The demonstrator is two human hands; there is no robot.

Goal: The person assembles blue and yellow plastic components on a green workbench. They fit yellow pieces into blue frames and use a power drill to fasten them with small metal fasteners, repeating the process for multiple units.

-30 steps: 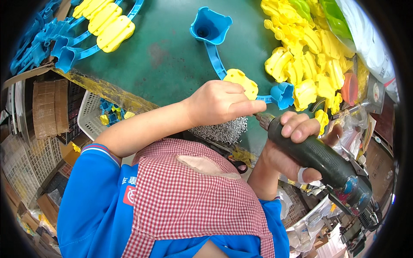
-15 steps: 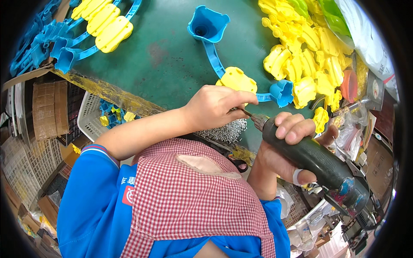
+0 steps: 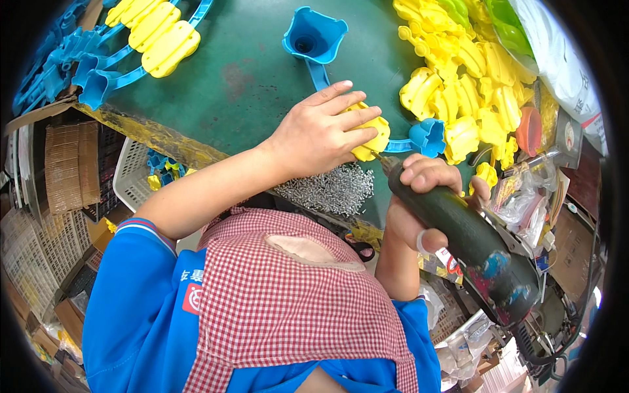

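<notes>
My left hand (image 3: 321, 131) lies over a yellow plastic piece (image 3: 375, 139), its fingers laid across the top and holding it down on the table. That piece sits on a curved blue plastic arm, with a blue cup-shaped end (image 3: 316, 34) farther away and a smaller blue end (image 3: 427, 137) to the right. A black electric screwdriver (image 3: 458, 229) is gripped in my right hand (image 3: 426, 196), a white band around one finger. The screwdriver's tip meets the near edge of the yellow piece. Just nearer than my left hand is a heap of small silver screws (image 3: 327, 190).
Yellow plastic parts (image 3: 465, 98) are piled on the right of the green table (image 3: 229, 111). Blue frames with yellow pieces (image 3: 164, 46) lie at the far left. A white basket (image 3: 134, 173) stands below the table edge. An orange cup (image 3: 528, 131) is at the right.
My left hand has gone from pinching by the screwdriver's tip to lying over the yellow piece. The screwdriver has shifted slightly left, its tip now on that piece. More of the screw heap shows.
</notes>
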